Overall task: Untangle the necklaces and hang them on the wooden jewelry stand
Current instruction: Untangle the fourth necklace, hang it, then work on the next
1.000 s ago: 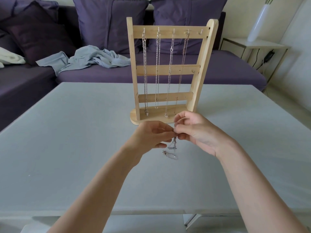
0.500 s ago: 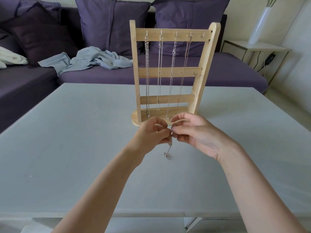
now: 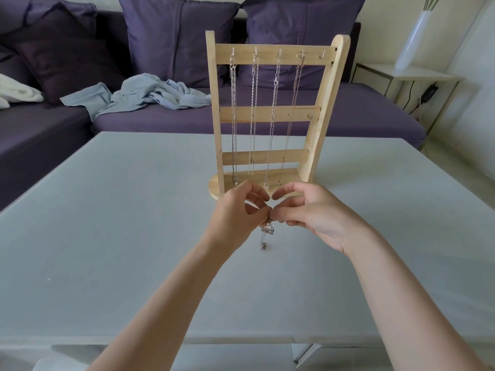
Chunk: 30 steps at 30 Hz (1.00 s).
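Note:
A wooden jewelry stand stands upright at the middle of the grey table. Several silver necklaces hang from the hooks on its top bar; the rightmost hook is bare. Just in front of the stand's base, my left hand and my right hand meet fingertip to fingertip. Both pinch a tangled silver necklace, whose small bunch and short end dangle below the fingers, above the table.
A purple sofa with cushions runs behind the table, with a crumpled light-blue cloth on its seat. A white side table with a tall white vase stands at the back right.
Both hands stay pinched together on the necklace. The dangling bunch has been drawn up closer to the fingers, with a short end hanging below it.

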Each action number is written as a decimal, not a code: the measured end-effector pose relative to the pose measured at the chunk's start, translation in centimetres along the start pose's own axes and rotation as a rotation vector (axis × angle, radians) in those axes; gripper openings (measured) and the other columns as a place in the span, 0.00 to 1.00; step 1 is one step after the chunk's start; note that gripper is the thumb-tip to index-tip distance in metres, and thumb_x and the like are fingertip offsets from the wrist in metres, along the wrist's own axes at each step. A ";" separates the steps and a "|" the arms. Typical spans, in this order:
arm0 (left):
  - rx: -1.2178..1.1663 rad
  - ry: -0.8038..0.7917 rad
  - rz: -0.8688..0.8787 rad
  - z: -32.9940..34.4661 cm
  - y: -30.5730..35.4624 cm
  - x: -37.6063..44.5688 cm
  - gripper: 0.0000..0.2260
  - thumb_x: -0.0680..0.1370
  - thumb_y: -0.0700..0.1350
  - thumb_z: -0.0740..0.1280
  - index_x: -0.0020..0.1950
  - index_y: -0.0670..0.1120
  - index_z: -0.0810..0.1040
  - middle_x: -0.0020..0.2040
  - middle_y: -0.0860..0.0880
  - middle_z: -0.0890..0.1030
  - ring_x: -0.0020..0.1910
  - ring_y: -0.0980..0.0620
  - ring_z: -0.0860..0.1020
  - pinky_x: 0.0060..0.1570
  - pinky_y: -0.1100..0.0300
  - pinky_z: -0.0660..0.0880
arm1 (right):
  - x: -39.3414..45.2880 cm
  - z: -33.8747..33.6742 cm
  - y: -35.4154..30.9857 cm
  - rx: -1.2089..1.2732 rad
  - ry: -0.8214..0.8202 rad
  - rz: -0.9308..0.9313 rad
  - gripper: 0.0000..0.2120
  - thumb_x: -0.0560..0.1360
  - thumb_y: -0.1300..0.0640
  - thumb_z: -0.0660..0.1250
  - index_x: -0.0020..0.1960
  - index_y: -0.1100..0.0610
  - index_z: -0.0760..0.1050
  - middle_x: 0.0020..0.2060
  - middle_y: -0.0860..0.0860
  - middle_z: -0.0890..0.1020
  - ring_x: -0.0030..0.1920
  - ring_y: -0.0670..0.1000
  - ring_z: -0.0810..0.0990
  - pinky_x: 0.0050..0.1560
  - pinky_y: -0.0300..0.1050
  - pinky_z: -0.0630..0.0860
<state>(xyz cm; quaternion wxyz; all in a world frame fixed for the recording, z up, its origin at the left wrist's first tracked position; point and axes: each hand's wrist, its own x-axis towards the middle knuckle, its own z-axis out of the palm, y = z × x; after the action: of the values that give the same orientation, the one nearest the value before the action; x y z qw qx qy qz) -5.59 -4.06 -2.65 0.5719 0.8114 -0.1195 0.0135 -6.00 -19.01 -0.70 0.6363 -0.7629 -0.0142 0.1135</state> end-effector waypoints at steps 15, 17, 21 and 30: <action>0.148 -0.068 0.041 0.3 -0.1 -0.5 0.14 0.71 0.33 0.69 0.48 0.49 0.72 0.44 0.49 0.78 0.39 0.53 0.82 0.35 0.65 0.74 | 0.6 0.2 1.0 -0.253 0.084 0.020 0.18 0.66 0.67 0.73 0.51 0.53 0.73 0.28 0.45 0.80 0.34 0.46 0.76 0.41 0.42 0.70; 0.167 -0.082 0.045 0.2 -0.1 -0.5 0.15 0.71 0.33 0.69 0.49 0.50 0.72 0.44 0.49 0.78 0.39 0.52 0.82 0.36 0.65 0.74 | 0.6 0.3 1.1 -0.268 0.068 0.025 0.17 0.66 0.68 0.73 0.49 0.53 0.72 0.31 0.47 0.80 0.35 0.48 0.77 0.41 0.43 0.69; 0.112 -0.132 -0.010 -0.4 -0.1 -0.3 0.16 0.71 0.34 0.71 0.51 0.51 0.73 0.44 0.51 0.77 0.37 0.54 0.82 0.39 0.62 0.76 | 0.6 0.3 0.9 -0.195 0.026 0.068 0.15 0.67 0.70 0.69 0.48 0.54 0.71 0.33 0.51 0.78 0.35 0.49 0.73 0.41 0.41 0.67; -0.141 -0.192 -0.140 -0.8 0.3 -0.2 0.14 0.70 0.35 0.71 0.51 0.50 0.76 0.42 0.52 0.78 0.35 0.57 0.78 0.39 0.66 0.74 | 0.2 -0.3 0.5 0.104 -0.099 0.118 0.14 0.71 0.74 0.63 0.47 0.57 0.68 0.33 0.57 0.77 0.35 0.52 0.69 0.31 0.35 0.70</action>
<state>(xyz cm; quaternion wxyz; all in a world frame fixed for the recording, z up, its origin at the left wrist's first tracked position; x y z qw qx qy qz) -5.78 -3.37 -2.14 0.6130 0.7732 -0.1175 -0.1124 -5.84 -19.41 -1.15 0.6659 -0.7218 0.0051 0.1887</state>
